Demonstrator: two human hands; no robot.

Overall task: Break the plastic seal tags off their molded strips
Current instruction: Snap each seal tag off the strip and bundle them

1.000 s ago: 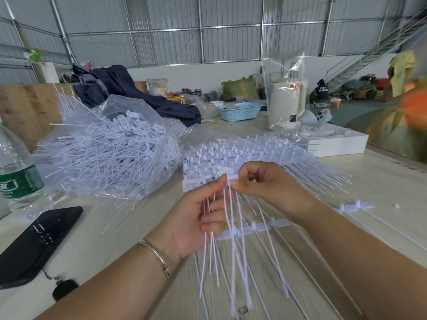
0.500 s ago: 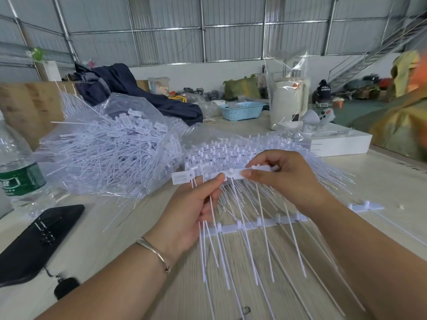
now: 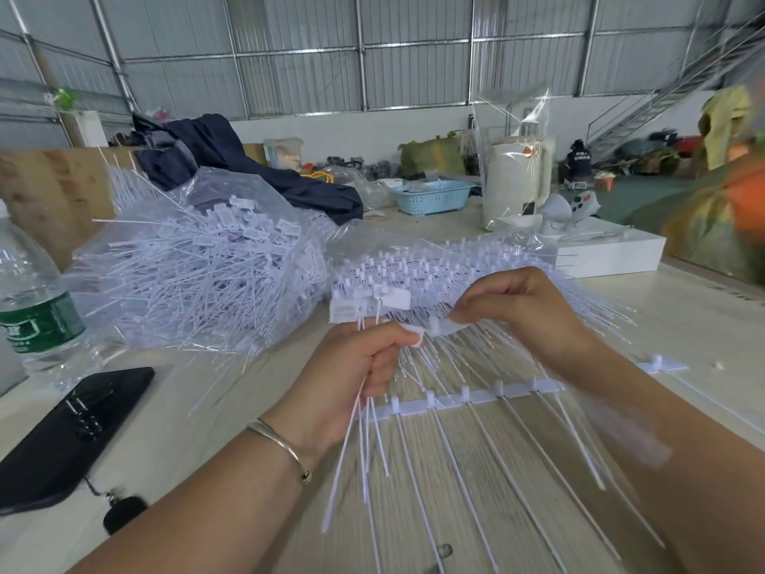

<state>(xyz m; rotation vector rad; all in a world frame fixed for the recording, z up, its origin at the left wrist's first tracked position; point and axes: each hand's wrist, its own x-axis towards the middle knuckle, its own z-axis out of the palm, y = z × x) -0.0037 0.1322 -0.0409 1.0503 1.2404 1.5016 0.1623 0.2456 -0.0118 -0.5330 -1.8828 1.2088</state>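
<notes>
Hands meet at chest height over a pale wooden table (image 3: 683, 325). Our left hand (image 3: 356, 366) is curled round a small bundle of loose seal tags (image 3: 364, 304), label ends up, thin tails hanging down through the fist. Our right hand (image 3: 517, 308) pinches one end of a molded strip (image 3: 443, 325), which runs roughly left to right between the two hands, its tags trailing down and away toward us. The strip's free end sits just beside the left thumb, so we judge the left hand is the nearer one to take the next tag.

A second strip (image 3: 467, 397) lies flat on the table beneath the hands, also running left to right.

To the left, a clear bag (image 3: 198, 267) holds a heap of tags. A water bottle (image 3: 33, 308) carries a green label; its writing is too blurred to read. A black phone (image 3: 70, 432) lies near it. The tags' labels show faint print we cannot read.
</notes>
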